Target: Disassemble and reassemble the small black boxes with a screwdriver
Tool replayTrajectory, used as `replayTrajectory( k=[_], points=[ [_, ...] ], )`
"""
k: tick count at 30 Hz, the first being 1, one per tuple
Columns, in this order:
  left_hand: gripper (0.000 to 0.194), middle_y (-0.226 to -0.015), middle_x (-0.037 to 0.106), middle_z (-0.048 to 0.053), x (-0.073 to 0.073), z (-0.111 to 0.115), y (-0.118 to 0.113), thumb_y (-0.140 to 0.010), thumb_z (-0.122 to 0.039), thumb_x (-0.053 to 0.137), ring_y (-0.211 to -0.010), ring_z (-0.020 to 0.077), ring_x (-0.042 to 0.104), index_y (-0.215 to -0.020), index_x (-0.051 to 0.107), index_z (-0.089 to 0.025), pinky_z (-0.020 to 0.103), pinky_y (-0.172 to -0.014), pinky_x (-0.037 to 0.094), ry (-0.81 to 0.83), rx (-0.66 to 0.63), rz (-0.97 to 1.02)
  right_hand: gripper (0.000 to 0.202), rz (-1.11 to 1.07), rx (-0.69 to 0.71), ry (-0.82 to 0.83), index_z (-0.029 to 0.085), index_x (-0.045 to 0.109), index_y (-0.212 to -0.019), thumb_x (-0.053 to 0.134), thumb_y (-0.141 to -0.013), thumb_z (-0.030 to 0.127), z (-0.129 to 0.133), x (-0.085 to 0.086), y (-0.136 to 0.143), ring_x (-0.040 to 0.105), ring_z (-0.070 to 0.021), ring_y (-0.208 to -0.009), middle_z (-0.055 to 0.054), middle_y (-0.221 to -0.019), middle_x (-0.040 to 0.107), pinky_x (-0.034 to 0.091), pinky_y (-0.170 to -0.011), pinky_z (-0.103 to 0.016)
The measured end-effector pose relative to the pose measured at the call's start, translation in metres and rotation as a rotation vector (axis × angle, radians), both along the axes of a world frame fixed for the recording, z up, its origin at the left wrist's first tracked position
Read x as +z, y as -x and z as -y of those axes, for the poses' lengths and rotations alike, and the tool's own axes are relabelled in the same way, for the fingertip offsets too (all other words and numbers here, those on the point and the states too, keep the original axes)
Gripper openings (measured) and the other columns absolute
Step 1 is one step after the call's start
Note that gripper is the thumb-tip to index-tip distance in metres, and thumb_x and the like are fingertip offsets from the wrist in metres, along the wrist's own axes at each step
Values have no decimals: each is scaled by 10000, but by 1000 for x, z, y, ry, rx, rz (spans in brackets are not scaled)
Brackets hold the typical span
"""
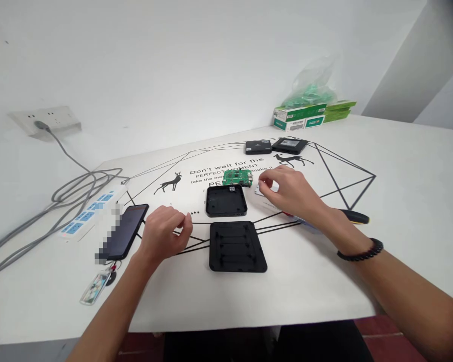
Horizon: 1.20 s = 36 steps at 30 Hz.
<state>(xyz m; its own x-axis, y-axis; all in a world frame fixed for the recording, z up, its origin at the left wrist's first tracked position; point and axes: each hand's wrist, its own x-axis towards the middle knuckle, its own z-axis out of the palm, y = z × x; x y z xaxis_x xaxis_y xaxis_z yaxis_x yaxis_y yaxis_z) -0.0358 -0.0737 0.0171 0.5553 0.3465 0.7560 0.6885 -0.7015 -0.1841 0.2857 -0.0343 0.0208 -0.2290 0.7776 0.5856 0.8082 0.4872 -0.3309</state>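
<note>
My left hand (166, 232) hovers over the table left of the black casing parts. Its fingers are curled, with thumb and forefinger close together; anything inside is hidden. My right hand (287, 188) makes a pinch just right of a green circuit board (237, 177), above a flat pale item (259, 190) that it partly covers. Whatever the pinch holds is too small to make out. A shallow black casing shell (225, 201) lies open side up in front of the board. Nearer the front edge lies a flat black cover (237, 246) with ribs inside.
Two closed black boxes (258, 147) lie at the back. A phone (127, 231) with a keychain, a power strip (86, 216) and grey cables are left. Beside my right forearm lies a black-and-yellow handle (355, 216). Green-and-white cartons (300, 113) stand back right.
</note>
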Motion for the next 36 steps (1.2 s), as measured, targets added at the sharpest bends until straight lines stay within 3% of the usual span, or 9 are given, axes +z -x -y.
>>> replayTrajectory(
  k=[4, 17, 27, 36],
  points=[
    [403, -483, 406, -45, -1, 1, -4, -911, -118, 532, -466, 123, 349, -567, 347, -218, 304, -515, 322, 73, -99, -123, 215, 22, 32, -23, 235, 591, -734, 488, -918, 279, -2, 0, 1, 579, -225, -717, -42, -674, 664, 423, -688, -359],
    [415, -453, 369, -44, -13, -5, -6, -900, -135, 486, -447, 117, 318, -542, 294, -217, 291, -512, 294, 102, -101, -130, 293, 54, 9, -18, 240, 586, -672, 473, -921, 344, -15, -9, -2, 590, -236, -681, -42, -637, 666, 427, -662, -357],
    [412, -464, 382, -48, -12, -7, -1, -903, -142, 511, -454, 120, 324, -546, 319, -220, 297, -516, 321, 120, -83, -109, 305, 36, 2, -7, 232, 544, -645, 475, -927, 327, -16, -11, -3, 576, -231, -706, -57, -651, 665, 396, -677, -352],
    [417, -469, 385, -51, -10, -3, -11, -916, -127, 511, -458, 118, 305, -565, 305, -217, 290, -508, 313, 73, -105, -90, 326, 123, 71, -66, 239, 479, -649, 449, -968, 298, -16, -9, 7, 542, -216, -684, -53, -636, 619, 396, -718, -361]
  ],
)
